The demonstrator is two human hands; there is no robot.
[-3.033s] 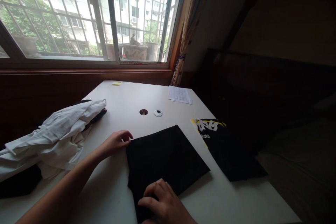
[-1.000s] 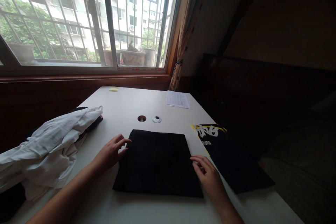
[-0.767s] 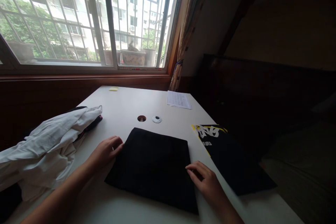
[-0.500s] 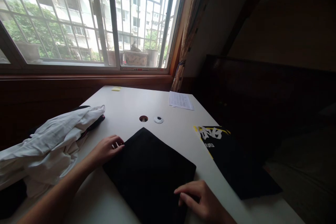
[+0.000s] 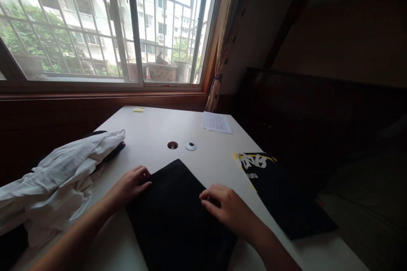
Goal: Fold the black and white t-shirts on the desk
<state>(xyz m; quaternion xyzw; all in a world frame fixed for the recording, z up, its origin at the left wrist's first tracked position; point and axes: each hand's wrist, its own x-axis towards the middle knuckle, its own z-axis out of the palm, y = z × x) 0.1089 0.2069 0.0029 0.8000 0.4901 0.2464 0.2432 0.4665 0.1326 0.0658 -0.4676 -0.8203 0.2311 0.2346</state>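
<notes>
A folded black cloth point(image 5: 181, 216) lies on the white table point(image 5: 152, 125), one corner pointing toward the window. My left hand point(image 5: 135, 183) rests at its upper left edge, fingers curled and thumb on the fabric; whether it pinches the cloth is hard to see. My right hand point(image 5: 219, 203) is at the upper right edge, thumb and fingertips bent toward each other with a small gap between them over the cloth. The lower part of the cloth runs out of view at the bottom.
White garments point(image 5: 60, 178) are heaped on the left over darker ones. A folded black garment with yellow and white print point(image 5: 282, 199) lies on the right. Papers point(image 5: 218, 123), a yellow note point(image 5: 138, 110), a round hole point(image 5: 172, 145) and its white cover point(image 5: 191, 146) are farther back.
My right hand has moved up and left along the cloth's right edge. The cloth has turned slightly, and its far corner has shifted right. My left hand stays at the left edge.
</notes>
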